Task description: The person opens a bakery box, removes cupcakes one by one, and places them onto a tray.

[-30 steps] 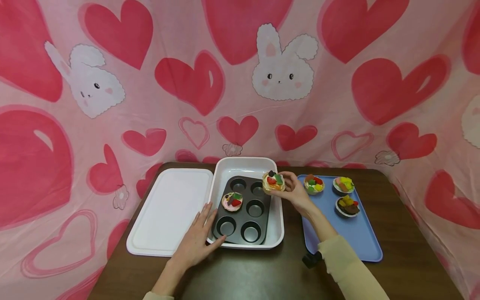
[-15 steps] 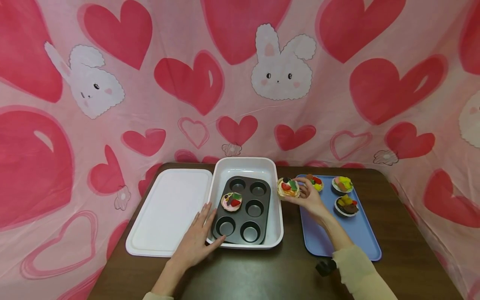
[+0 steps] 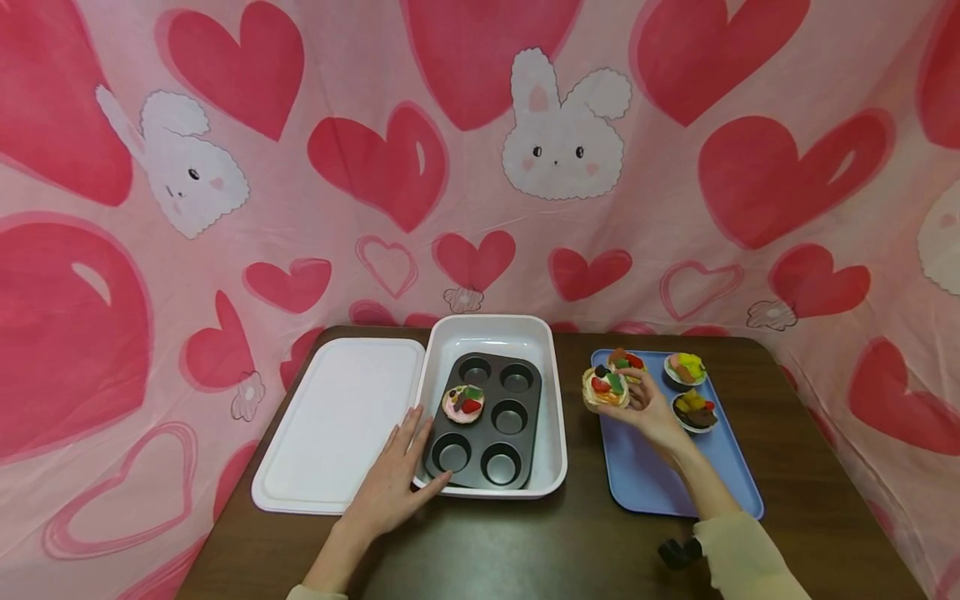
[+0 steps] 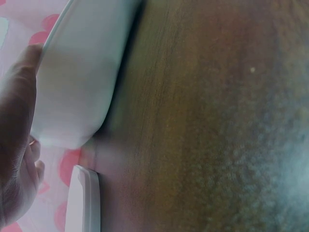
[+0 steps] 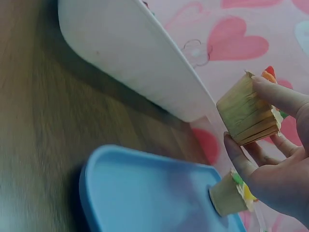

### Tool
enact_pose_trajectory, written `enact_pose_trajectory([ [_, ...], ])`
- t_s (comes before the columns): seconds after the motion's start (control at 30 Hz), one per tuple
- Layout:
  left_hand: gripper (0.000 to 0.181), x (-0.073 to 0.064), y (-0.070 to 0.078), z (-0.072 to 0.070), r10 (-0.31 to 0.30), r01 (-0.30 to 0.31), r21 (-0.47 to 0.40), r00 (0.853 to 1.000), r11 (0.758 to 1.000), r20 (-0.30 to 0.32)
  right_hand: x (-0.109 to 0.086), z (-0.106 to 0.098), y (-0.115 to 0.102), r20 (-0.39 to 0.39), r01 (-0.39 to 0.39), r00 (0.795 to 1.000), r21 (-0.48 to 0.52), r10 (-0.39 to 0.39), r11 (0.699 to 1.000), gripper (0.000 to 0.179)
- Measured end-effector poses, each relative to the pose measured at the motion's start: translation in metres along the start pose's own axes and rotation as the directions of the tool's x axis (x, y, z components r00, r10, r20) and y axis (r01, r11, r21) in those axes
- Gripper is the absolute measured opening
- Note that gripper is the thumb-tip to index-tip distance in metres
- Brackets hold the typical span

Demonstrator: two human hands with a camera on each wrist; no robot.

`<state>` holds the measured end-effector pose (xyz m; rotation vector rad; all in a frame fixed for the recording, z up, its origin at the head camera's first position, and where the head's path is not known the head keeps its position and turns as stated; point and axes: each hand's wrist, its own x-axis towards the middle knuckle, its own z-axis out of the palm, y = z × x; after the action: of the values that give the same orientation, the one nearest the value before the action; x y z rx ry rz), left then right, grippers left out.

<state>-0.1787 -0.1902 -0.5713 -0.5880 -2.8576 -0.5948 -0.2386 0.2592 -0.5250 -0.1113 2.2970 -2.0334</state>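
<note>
My right hand [image 3: 651, 410] pinches a cupcake [image 3: 604, 390] topped with berries and a green leaf, over the left edge of the blue tray [image 3: 651, 492]. Its pale paper cup [image 5: 245, 112] shows in the right wrist view, between thumb and fingers. Behind it, another fruit-topped cupcake [image 3: 633, 367] stands on the tray, partly hidden. My left hand [image 3: 390, 479] rests with spread fingers at the front left corner of a white basin [image 3: 557, 467]. Inside the basin lies a dark muffin tin [image 3: 477, 455], with a pink-creamed cupcake [image 3: 463, 404] at its left middle cup.
On the tray's right side stand a yellow-topped cupcake [image 3: 686, 369] and a chocolate one [image 3: 694, 412]. A white lid [image 3: 341, 425] lies flat left of the basin. All sit on a dark wooden table [image 3: 487, 550] before a pink heart-printed cloth [image 3: 465, 208].
My right hand has carried the cupcake rightward, from over the muffin tin's far right corner to the blue tray's left edge. The left hand has stayed put.
</note>
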Motion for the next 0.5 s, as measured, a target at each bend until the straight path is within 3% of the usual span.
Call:
enact_pose_trajectory([
  [0.5,0.098,0.0,0.0,0.0,-0.003,0.003,0.012,1.0,1.0,0.01,-0.019,-0.03,0.013,-0.067,-0.033,0.997,-0.118,0.026,0.992,0.077],
])
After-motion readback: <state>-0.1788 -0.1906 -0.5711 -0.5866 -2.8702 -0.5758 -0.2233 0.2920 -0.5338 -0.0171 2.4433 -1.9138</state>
